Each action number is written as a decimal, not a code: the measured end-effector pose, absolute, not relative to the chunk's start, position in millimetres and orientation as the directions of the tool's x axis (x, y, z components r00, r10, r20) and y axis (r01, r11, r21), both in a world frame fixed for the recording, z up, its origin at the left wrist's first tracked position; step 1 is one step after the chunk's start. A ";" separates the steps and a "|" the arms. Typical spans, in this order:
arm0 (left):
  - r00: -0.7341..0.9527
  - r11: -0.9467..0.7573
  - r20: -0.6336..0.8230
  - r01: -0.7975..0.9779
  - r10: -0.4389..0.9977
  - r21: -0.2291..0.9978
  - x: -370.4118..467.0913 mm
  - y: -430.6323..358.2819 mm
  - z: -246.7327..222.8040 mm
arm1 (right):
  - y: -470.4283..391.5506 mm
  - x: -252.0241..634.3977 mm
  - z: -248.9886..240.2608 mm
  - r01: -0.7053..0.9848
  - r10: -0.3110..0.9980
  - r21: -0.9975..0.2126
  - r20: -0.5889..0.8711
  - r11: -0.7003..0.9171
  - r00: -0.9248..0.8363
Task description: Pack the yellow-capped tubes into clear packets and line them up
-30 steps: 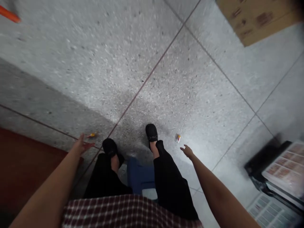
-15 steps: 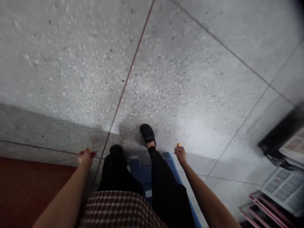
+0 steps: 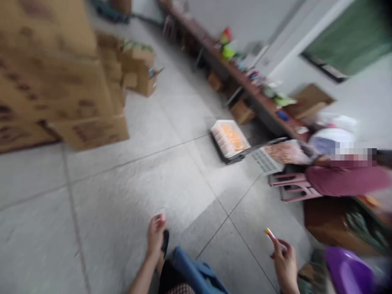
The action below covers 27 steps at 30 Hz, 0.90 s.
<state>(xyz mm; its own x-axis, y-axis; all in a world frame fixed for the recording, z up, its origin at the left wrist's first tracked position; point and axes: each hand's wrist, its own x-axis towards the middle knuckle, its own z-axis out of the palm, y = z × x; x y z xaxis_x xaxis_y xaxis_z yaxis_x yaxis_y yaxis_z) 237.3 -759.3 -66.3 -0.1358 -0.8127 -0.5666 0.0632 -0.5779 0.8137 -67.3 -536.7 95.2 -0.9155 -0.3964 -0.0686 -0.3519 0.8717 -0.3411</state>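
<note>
My left hand (image 3: 155, 233) is closed around a small pinkish-red thing (image 3: 161, 218), blurred and mostly hidden by the fingers. Lower right, my right hand (image 3: 284, 258) pinches a thin red-and-white stick (image 3: 270, 234) with a yellow tip, which points up and left. Both hands are held apart over the grey floor. A blue stool-like thing (image 3: 196, 267) shows between them, beside my dark-clad leg (image 3: 170, 274).
Large cardboard boxes (image 3: 76, 77) stand at left. A long cluttered table (image 3: 241, 75) runs along the wall. On the floor are a tray of orange items (image 3: 231, 139) and a grey crate (image 3: 265, 161). A person in maroon (image 3: 346, 179) sits right, near a purple stool-like object (image 3: 349, 269).
The view has swung up and to the right, from bare floor to the room with boxes and table. Both hands keep their small things; both appear farther right and lower in view.
</note>
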 end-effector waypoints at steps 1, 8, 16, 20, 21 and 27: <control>-0.286 -0.520 -0.466 0.152 -0.837 0.841 181.0 -773.8 -13.3 | -547.9 -84.0 137.3 -0.346 -0.389 -0.441 -0.009 0.828 -0.921; -0.785 -0.296 0.146 0.389 -0.602 0.872 -90.3 -797.0 285.4 | -600.4 -196.3 364.0 -0.408 -0.350 -0.810 0.270 0.420 -0.897; -0.960 -0.312 0.203 0.255 -0.191 0.915 -216.1 -808.8 359.2 | -659.8 -267.8 404.8 -0.315 -0.533 -0.938 0.193 0.148 -0.824; -0.968 -0.257 0.232 0.250 -0.098 0.933 -288.0 -845.8 371.0 | -684.6 -334.8 409.7 -0.232 -0.546 -0.972 0.185 0.018 -0.817; -0.974 -0.248 0.216 0.228 -0.075 0.942 -309.3 -854.5 374.0 | -690.8 -353.3 409.8 -0.223 -0.529 -0.975 0.185 0.008 -0.828; -0.991 -0.393 0.080 0.033 0.104 0.919 -446.2 -864.1 389.8 | -705.7 -459.0 400.6 -0.149 -0.310 -0.985 0.169 -0.088 -0.935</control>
